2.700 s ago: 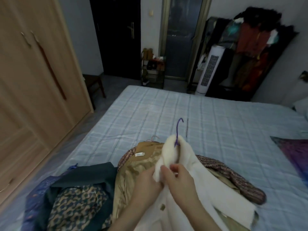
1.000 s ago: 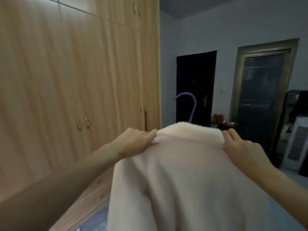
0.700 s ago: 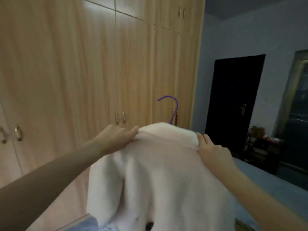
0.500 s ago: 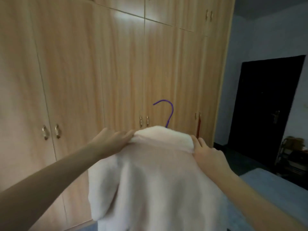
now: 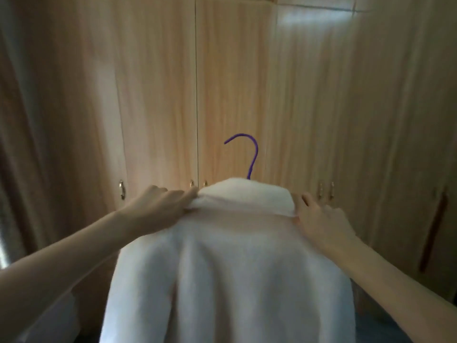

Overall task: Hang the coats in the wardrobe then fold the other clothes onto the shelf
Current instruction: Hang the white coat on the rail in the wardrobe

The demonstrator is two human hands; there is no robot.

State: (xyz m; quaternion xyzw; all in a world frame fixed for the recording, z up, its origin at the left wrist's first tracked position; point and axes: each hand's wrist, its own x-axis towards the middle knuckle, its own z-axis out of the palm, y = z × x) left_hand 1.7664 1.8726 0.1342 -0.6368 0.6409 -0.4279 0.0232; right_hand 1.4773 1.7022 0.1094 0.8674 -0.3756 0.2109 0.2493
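The white coat (image 5: 230, 263) is held up in front of the shut wardrobe (image 5: 158, 95), hanging straight down, with its purple hook (image 5: 252, 154) pointing up. Its shoulders are pinched by the left hand (image 5: 160, 206) and right hand (image 5: 321, 219).

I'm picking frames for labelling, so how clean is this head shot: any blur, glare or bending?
Head view: soft all over with motion blur, strongest at the left edge; wardrobe doors bow outward from the wide-angle lens; a pale glare patch sits top right; dim, warm light; the white coat and purple hanger hook stay readable.
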